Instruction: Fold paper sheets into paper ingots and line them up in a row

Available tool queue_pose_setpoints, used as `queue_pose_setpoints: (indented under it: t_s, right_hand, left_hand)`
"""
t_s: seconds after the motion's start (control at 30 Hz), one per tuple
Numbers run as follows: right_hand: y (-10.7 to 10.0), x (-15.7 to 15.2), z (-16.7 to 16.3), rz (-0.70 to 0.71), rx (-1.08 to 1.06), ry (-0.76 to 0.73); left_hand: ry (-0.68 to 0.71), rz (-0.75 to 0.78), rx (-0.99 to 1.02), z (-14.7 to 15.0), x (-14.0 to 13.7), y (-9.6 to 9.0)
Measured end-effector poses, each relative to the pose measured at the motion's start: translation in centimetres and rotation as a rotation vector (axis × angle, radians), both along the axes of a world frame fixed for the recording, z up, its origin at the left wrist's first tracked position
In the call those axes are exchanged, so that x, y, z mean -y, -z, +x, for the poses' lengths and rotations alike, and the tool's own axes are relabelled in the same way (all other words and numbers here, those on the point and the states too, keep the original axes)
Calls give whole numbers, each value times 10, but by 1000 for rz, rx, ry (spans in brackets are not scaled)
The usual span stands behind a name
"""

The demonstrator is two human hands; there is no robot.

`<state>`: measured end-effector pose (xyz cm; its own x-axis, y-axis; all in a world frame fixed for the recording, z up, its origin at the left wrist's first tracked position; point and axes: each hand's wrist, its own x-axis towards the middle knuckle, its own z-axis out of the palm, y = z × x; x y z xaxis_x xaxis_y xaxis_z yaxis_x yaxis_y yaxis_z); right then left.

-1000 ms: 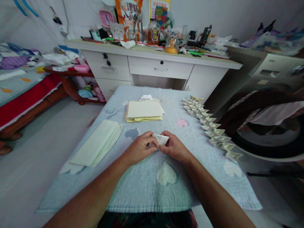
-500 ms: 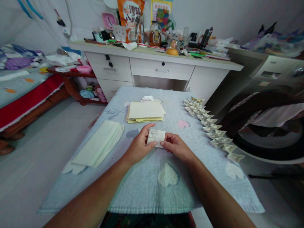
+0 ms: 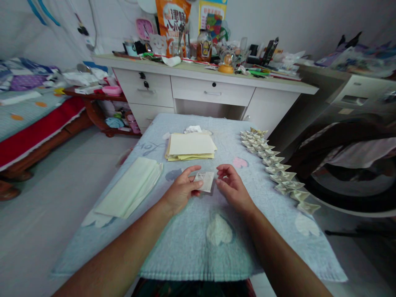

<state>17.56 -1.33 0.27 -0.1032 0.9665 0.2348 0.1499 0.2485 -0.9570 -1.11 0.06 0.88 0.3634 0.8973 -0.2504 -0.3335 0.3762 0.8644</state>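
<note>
A small folded piece of paper [image 3: 206, 182], whitish with faint print on one part, is pinched between the thumb and fingers of my left hand [image 3: 183, 187]. It is held above the cloth-covered table [image 3: 185, 243]. Just right of the paper is my right hand [image 3: 232, 187], its fingers curled and thumb apart, with nothing visible in it. Beyond the hands lies a stack of cream and yellow paper sheets [image 3: 192, 144]. To the left rests a pile of pale folded paper [image 3: 131, 187]. Along the right edge runs a row of folded paper boats [image 3: 275, 165].
Crumpled white tissue [image 3: 193, 129] sits behind the paper stack. A white cabinet [image 3: 213, 88] with a cluttered top stands past the table. A washing machine [image 3: 346, 107] is on the right, and a bed [image 3: 46, 119] on the left.
My right hand has let go of the folded paper and drawn slightly right, its fingers parting. The left hand keeps the paper, which is now turned and looks smaller.
</note>
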Motion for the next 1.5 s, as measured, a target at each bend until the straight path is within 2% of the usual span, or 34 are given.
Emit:
queue_pose_setpoints:
  t_s: [0.07, 0.13, 0.23, 0.33, 0.43, 0.57, 0.63, 0.7, 0.77, 0.87, 1.0, 1.07, 1.23, 1.5]
  right_hand:
    - [-4, 1, 0, 170, 181, 4]
    - [-7, 3, -2, 244, 279, -32]
    - [-6, 3, -6, 291, 339, -85]
    - [-3, 1, -8, 271, 330, -112]
    - [-2, 1, -7, 198, 288, -85]
    - [-1, 1, -5, 47, 138, -98]
    - [-1, 2, -6, -7, 45, -126]
    - [0, 3, -7, -46, -6, -161]
    - [0, 4, -8, -70, -6, -187]
    - [-2, 7, -9, -34, 62, -158]
    - [-5, 10, -11, 166, 211, 0]
    - [-7, 11, -13, 228, 285, 30]
    - [-6, 12, -17, 240, 409, 38]
    - [-6, 10, -16, 230, 350, 45]
  left_hand:
    - [28, -59, 54, -1, -1, 0]
    - [64, -81, 98, -1, -1, 2]
    - [101, -89, 114, -1, -2, 5]
    - [103, -48, 6, -1, -2, 7]
    - [96, 153, -221, -3, -1, 4]
    - [59, 640, -524, -6, 0, -4]
    - [28, 735, -609, -7, 0, -5]
    - [30, 688, -597, -6, 0, -4]
    - [68, 575, -510, -4, 0, 0]
    - [79, 458, -397, -1, 0, 5]
    - [35, 415, -375, 0, -1, 8]
    - [24, 407, -383, 1, -2, 8]
    - [38, 402, -351, 3, -1, 8]
    - [27, 346, -330, 2, -3, 10]
